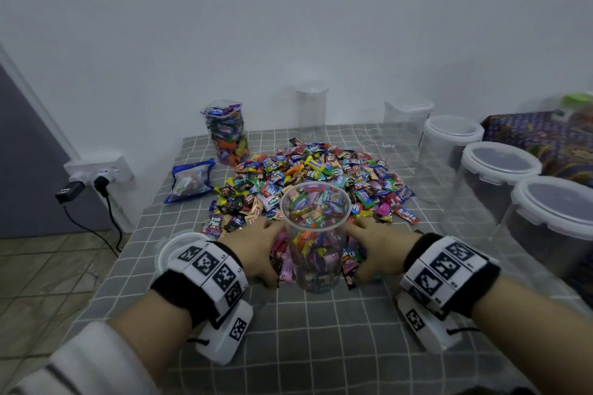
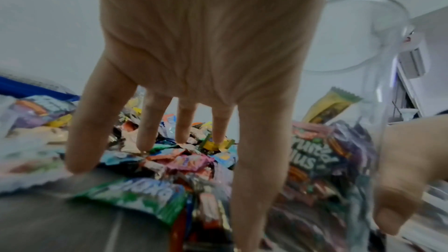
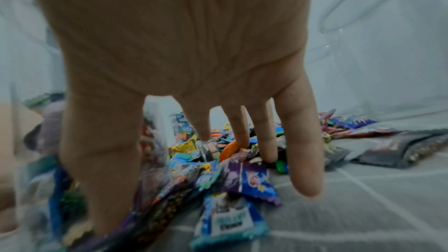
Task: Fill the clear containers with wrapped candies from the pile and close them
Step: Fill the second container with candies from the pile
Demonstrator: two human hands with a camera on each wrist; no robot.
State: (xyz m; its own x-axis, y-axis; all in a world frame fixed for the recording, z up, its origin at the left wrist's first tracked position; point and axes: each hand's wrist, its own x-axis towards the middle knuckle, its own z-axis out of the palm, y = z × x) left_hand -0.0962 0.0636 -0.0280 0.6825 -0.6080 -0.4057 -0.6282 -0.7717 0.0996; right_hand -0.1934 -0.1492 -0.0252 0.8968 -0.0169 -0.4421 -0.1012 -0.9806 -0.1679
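A clear round container (image 1: 316, 234), lidless and partly filled with wrapped candies, stands at the near edge of the candy pile (image 1: 321, 176). My left hand (image 1: 256, 244) lies just left of it and my right hand (image 1: 378, 247) just right, both palm down. In the left wrist view, the left hand (image 2: 198, 76) has straight, spread fingers that touch the candies (image 2: 184, 162), with the container (image 2: 378, 102) beside the thumb. The right hand (image 3: 194, 76) also has straight fingers resting among the candies (image 3: 244, 179). Neither hand grips anything that I can see.
A loose lid (image 1: 176, 248) lies by my left wrist. At the back left stand a filled square container (image 1: 226, 135) and a blue bag (image 1: 189, 184). Empty clear containers (image 1: 311, 109) line the back, and lidded ones (image 1: 497, 179) the right side. The grey checked tablecloth (image 1: 321, 346) lies bare near me.
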